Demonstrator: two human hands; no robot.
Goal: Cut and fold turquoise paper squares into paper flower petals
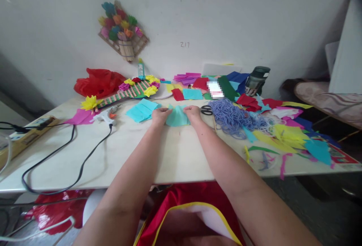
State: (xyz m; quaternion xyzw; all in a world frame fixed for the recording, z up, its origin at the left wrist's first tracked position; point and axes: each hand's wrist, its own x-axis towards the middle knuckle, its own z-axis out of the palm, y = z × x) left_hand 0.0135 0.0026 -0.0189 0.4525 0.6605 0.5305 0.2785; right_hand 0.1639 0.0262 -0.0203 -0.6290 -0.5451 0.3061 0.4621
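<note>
Pinching opposite edges of a pale turquoise sheet (pixel 177 117) at the bench (pixel 181 159), the left hand (pixel 160 116) and right hand (pixel 193 114) are each showing a grip clamped on it. Cyan sheets (pixel 143 110) are lying beside the left hand; black-handled scissors (pixel 206 110) are resting beside the right.

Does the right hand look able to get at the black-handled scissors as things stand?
Probably yes: the black-handled scissors lie just beside the right hand, their handles uncovered, though it would likely have to let go of the turquoise paper first.
</note>
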